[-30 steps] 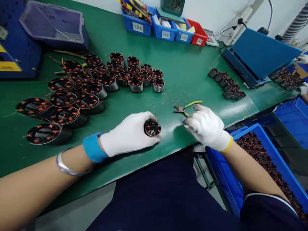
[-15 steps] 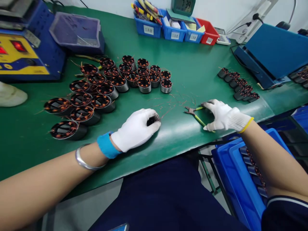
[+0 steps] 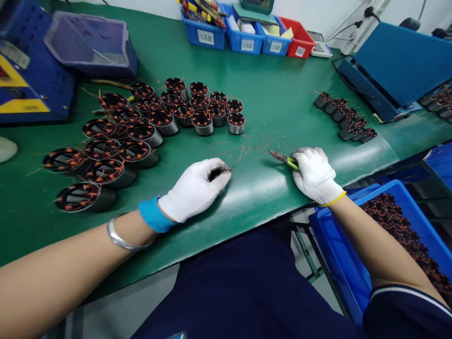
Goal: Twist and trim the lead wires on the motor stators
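My left hand (image 3: 196, 190), in a white glove, is closed around a motor stator (image 3: 221, 191) resting at the table's front; the fingers hide most of it. Thin copper wires (image 3: 242, 153) stick up from beside the fingertips. To the right, my gloved right hand (image 3: 314, 172) grips the green handles of the wire cutters (image 3: 282, 157). Their jaws look shut and point left, apart from the stator. Cut wire scraps (image 3: 270, 141) lie between the hands and beyond them. A group of wound stators (image 3: 137, 132) stands left of my left hand.
Smaller dark stators (image 3: 348, 117) stand at the right, near a blue machine (image 3: 391, 66). A blue crate (image 3: 399, 188) full of wound parts sits below the table edge. At the back are labelled bins (image 3: 247, 45), a purple bin (image 3: 130, 47) and a blue-yellow device (image 3: 38, 94).
My right hand has closed around the cutters' handles, which were spread apart before, and the jaws have come together. My left hand keeps its hold on the stator. The camera view has shifted slightly.
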A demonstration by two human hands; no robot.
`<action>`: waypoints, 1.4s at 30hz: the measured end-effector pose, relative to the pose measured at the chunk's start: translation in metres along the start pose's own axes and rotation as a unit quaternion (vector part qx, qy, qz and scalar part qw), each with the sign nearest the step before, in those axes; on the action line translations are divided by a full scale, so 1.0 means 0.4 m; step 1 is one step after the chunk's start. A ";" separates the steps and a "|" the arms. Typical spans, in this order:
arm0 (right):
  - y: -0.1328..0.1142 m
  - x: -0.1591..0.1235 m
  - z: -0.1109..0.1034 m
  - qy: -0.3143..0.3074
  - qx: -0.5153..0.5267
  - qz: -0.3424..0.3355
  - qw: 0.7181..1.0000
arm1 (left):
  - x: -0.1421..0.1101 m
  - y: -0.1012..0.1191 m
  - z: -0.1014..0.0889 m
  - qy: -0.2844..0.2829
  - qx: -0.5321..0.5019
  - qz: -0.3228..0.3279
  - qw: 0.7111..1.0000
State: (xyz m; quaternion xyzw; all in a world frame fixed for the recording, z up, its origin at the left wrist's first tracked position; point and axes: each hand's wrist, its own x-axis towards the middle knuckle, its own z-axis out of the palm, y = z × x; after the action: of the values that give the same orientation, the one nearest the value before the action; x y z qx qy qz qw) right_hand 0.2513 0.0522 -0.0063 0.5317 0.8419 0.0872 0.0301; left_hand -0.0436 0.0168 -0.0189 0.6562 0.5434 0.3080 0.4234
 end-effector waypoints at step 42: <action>-0.150 -0.003 -0.159 -0.343 0.498 0.010 0.797 | 0.001 0.012 -0.004 -0.016 0.012 0.023 1.000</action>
State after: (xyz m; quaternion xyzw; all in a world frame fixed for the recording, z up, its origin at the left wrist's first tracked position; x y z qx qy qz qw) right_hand 0.1893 0.0188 0.0455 0.4770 0.6984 -0.5314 0.0471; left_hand -0.0427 0.0173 -0.0140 0.6786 0.5249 0.3003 0.4169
